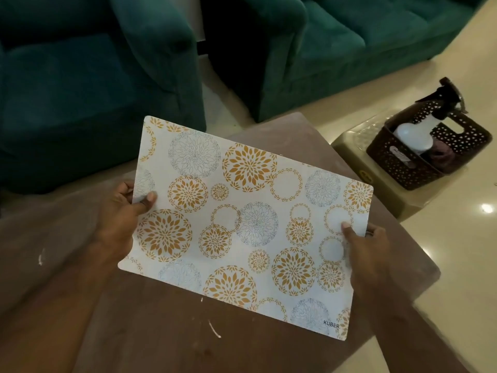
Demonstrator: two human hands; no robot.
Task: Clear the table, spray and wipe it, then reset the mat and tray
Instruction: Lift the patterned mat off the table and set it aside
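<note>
Both hands hold a white rectangular flexible mat (242, 224) printed with gold and grey floral circles above the brown wooden counter (150, 332). The left hand (122, 211) pinches the mat's left short edge, thumb on top and fingers curled behind; the right hand (368, 246) grips the right short edge the same way, thumb pressed on the printed face. The mat is tilted, and I cannot tell whether its near edge touches the counter. The word KUBER shows at its near right corner. To the right, well apart from the mat, a dark brown perforated plastic basket (398, 162) sits on a beige plastic stool (357, 157) and holds a white spray bottle with a black trigger (414, 135). Teal upholstered sofas (80, 90) stand beyond the counter on the cream floor (457, 251).
</note>
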